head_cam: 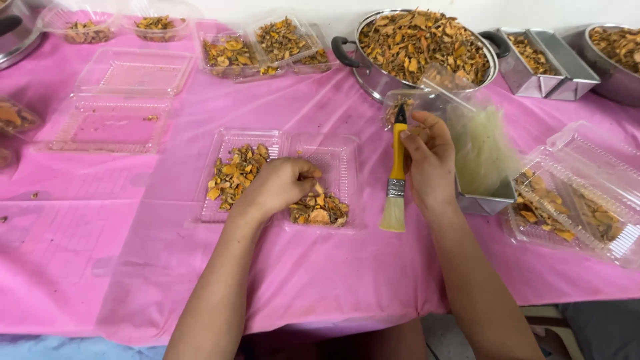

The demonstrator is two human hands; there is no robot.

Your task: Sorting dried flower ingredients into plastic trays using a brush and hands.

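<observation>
Dried orange slices point(319, 208) fill the open clamshell tray point(333, 160) on the counter point(320, 280); your left hand point(280, 183) pinches some, right hand point(430, 160) grips the yellow-handled brush point(397, 170) — loose pinch could scatter pieces.

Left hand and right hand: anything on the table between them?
In the head view, a yellow-handled brush lies between the left hand and right hand, bristles toward the person. The open clear tray with dried orange pieces also sits there.

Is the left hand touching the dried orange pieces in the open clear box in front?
Touching. The head view shows the left hand curled down on the dried pieces inside the clear box, fingers among them.
</observation>
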